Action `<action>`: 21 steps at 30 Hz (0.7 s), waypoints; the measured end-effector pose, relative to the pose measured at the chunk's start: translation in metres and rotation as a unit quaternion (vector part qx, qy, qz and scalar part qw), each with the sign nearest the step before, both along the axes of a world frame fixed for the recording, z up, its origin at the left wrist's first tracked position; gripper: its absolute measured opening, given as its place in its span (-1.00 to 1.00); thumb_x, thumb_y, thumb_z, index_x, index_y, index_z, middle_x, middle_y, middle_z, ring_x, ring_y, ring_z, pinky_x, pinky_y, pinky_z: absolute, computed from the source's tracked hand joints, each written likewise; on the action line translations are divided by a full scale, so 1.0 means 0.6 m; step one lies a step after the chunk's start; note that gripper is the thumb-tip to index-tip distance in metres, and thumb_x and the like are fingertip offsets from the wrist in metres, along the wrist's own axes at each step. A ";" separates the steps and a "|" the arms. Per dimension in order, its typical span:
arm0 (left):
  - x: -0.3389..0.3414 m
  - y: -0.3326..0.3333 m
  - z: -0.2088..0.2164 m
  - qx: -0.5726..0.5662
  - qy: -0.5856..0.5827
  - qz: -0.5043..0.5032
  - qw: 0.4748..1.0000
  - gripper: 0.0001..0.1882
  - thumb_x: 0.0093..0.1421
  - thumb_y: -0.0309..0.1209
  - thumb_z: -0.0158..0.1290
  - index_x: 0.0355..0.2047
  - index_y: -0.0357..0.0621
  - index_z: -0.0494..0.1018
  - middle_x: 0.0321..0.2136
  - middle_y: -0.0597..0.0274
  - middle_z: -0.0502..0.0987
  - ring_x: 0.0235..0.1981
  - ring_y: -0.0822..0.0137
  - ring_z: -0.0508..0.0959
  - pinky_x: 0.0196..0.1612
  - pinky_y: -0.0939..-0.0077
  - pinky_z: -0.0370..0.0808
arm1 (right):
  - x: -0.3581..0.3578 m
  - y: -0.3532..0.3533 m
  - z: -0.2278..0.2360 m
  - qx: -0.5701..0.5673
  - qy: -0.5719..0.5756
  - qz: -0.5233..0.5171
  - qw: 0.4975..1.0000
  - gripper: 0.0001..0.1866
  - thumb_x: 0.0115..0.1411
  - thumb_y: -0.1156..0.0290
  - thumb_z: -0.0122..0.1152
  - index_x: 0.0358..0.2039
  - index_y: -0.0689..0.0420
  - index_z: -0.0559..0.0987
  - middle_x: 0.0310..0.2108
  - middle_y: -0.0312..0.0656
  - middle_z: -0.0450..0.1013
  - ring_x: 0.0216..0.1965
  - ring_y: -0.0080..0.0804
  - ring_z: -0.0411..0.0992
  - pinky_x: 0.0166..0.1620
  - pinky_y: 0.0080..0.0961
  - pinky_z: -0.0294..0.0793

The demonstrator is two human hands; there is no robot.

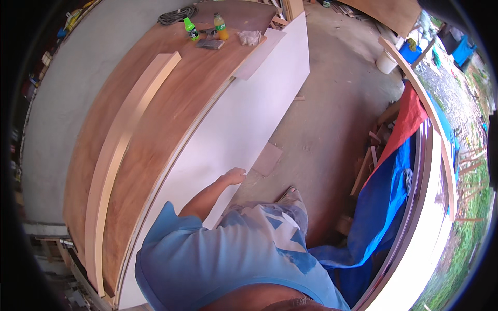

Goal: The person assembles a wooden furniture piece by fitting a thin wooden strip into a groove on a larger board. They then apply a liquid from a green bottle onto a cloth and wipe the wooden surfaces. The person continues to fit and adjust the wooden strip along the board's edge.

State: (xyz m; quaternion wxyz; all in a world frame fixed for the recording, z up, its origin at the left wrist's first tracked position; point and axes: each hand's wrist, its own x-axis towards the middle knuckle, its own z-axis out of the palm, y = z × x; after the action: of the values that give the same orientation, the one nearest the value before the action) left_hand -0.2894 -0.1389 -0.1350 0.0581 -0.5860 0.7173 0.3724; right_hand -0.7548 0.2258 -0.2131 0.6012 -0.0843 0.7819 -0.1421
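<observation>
My left hand (236,176) is at the near edge of a long white panel (233,129), its fingers curled over that edge and seemingly gripping it. The arm reaches out from the sleeveless side of my blue shirt. The panel leans or stands along the side of a wooden tabletop (171,103), with a smaller pale sheet (262,52) overlapping its far part. On the tabletop, a long squared timber beam (127,124) lies lengthwise. My right hand is out of sight.
At the tabletop's far end are a green bottle (191,30), a bottle of orange liquid (221,27), a grey block (210,44), a crumpled white cloth (250,37) and a coiled cable (177,16). A square board (267,159) lies on the floor. Blue tarpaulin (376,212) hangs at right, near a white bucket (386,62).
</observation>
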 end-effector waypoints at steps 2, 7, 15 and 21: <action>-0.025 -0.056 0.040 -0.028 -0.012 -0.016 0.999 -0.55 0.27 -0.18 0.02 0.04 -0.23 0.51 -0.11 -0.16 0.59 -0.07 -0.10 0.58 0.07 0.09 0.49 | -0.067 -0.132 0.016 -0.009 0.007 0.011 1.000 -0.75 0.28 0.34 0.11 -0.41 0.25 0.60 -0.66 -0.14 0.51 -0.72 -0.33 0.46 -0.71 -0.41 0.44; 0.008 -0.182 0.120 -0.203 0.061 0.217 0.953 -0.60 0.25 -0.32 0.07 0.06 -0.20 0.51 -0.08 -0.16 0.59 -0.08 -0.04 0.60 0.04 0.19 0.51 | -0.200 -0.625 0.058 -0.103 0.042 0.114 0.987 -0.60 0.34 0.18 0.14 -0.48 0.28 0.51 -0.75 -0.07 0.46 -0.81 -0.29 0.43 -0.78 -0.34 0.44; 0.200 -0.555 0.300 -0.399 0.101 0.431 0.803 -0.65 0.23 -0.44 0.07 0.03 -0.23 0.51 -0.21 -0.11 0.60 -0.13 -0.05 0.60 -0.03 0.20 0.52 | 0.048 -1.413 0.201 -0.528 0.097 0.358 0.764 -0.72 0.26 0.27 0.25 -0.11 0.16 0.62 -0.41 -0.29 0.58 -0.44 -0.47 0.47 -0.42 -0.50 0.43; 0.346 -0.856 0.329 -0.474 -0.030 0.422 0.772 -0.39 0.20 -0.34 0.14 0.25 -0.16 0.29 0.06 -0.13 0.46 0.06 -0.15 0.49 0.11 0.08 0.45 | 0.475 -1.590 0.437 -0.703 0.056 0.468 0.533 -0.43 0.12 0.38 0.40 0.14 0.14 0.45 0.07 0.03 0.42 0.07 0.02 0.42 0.06 -0.21 0.48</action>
State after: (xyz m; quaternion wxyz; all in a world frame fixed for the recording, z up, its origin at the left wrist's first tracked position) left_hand -0.0819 -0.6523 0.0621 -0.3690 -0.7937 0.4815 -0.0456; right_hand -0.4695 -0.7285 0.0489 0.2837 -0.8412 0.3109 -0.3396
